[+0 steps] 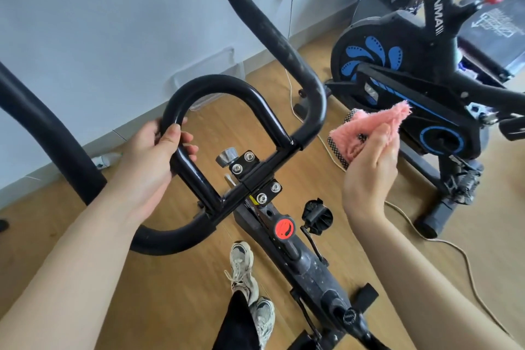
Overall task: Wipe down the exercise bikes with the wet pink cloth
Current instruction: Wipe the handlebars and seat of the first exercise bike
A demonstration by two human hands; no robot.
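The fluffy pink microfibre cloth (372, 128) sticks out at twelve o'clock from the right hand (369, 176), pinched in its fingers; the left hand (150, 156) clamps the glossy black metal handlebar loop (224, 85).

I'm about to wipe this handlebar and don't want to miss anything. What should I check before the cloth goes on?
1. Pink cloth held in right hand: ok.
2. Left hand steadying the handlebar loop: ok.
3. Cloth touching the bar: not ok, it is apart from it.
4. Cloth wet enough: cannot tell.
5. White cord on the floor clear of the feet: ok.
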